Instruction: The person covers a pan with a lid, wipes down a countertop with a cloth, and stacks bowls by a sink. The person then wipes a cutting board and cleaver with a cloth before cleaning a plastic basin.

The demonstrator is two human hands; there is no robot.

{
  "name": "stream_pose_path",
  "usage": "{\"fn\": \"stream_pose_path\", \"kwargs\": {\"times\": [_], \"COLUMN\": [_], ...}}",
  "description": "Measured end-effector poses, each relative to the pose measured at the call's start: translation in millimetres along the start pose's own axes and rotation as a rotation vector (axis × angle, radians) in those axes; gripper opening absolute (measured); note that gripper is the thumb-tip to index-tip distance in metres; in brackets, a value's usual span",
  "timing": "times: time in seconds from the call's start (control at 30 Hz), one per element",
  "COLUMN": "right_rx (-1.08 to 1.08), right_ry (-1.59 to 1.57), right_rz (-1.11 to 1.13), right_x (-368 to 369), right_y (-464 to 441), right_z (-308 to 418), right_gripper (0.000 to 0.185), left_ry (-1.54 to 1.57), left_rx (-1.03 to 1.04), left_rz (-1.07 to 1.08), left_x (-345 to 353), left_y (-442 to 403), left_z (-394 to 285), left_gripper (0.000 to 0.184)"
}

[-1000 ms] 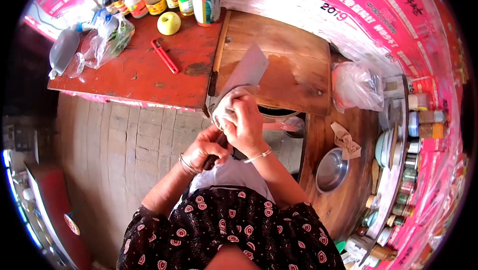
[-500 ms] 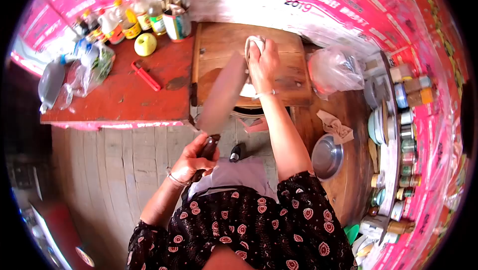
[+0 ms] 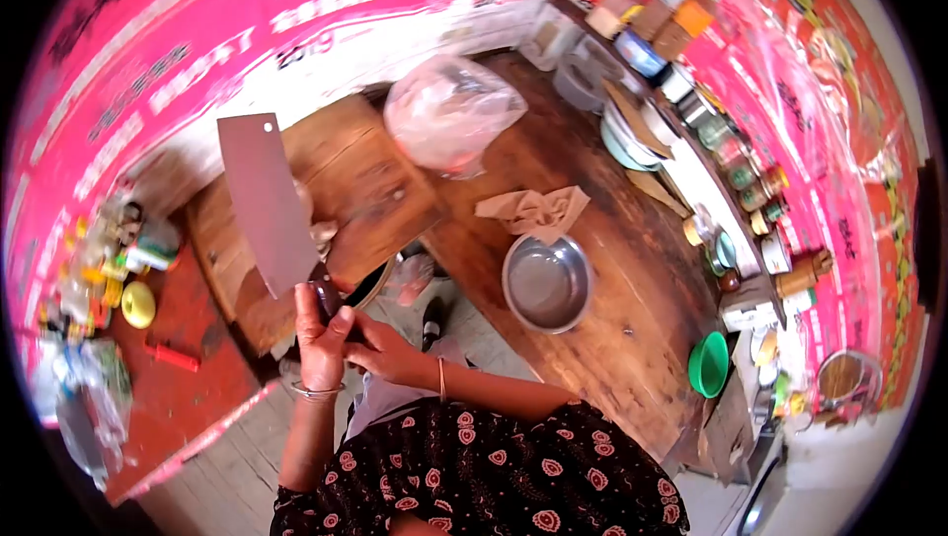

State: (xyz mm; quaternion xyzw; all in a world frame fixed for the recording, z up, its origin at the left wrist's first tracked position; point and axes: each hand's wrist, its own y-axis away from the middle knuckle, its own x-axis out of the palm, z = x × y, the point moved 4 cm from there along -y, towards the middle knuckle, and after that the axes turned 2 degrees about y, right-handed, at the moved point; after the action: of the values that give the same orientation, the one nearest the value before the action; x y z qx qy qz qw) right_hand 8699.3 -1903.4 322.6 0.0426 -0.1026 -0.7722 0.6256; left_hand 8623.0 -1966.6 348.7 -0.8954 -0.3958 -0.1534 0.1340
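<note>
A broad cleaver [image 3: 265, 200] stands upright, its blade pointing away from me and its dark handle [image 3: 326, 297] toward me. My left hand [image 3: 322, 343] grips the handle, thumb on one side and fingers on the other. From the right, my right hand [image 3: 390, 348] meets it at the handle's lower end, its fingers curled there and partly hidden. Behind the blade lies a wooden board [image 3: 365, 185]. A small pale thing [image 3: 323, 233] on it, perhaps the cloth, is mostly covered by the blade.
A metal bowl [image 3: 548, 284] and a crumpled brown cloth [image 3: 533, 210] sit on the wooden table [image 3: 632, 338]. Nearby are a filled plastic bag [image 3: 449, 111] and a green bowl [image 3: 708, 365]. Bottles [image 3: 89, 274], a yellow-green apple [image 3: 138, 305] and a red-handled tool [image 3: 173, 355] occupy the red table.
My right hand has left the cloth at the board and come back to the cleaver's handle. The blade is more upright, and the view has turned right.
</note>
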Motion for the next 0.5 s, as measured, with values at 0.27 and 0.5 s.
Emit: {"fn": "stream_pose_path", "kwargs": {"times": [0.27, 0.5], "right_rx": [-0.43, -0.406], "right_ry": [-0.091, -0.786], "right_rz": [-0.662, -0.81], "right_x": [-191.7, -394.8], "right_y": [23.3, 78.7], "right_z": [63.8, 87.3], "right_gripper": [0.019, 0.021], "left_ry": [-0.461, -0.515], "left_rx": [0.213, 0.208], "left_rz": [0.506, 0.013], "left_x": [160.4, 119.8], "left_y": [-117.0, -179.6], "left_z": [5.5, 90.9], "left_gripper": [0.057, 0.021]}}
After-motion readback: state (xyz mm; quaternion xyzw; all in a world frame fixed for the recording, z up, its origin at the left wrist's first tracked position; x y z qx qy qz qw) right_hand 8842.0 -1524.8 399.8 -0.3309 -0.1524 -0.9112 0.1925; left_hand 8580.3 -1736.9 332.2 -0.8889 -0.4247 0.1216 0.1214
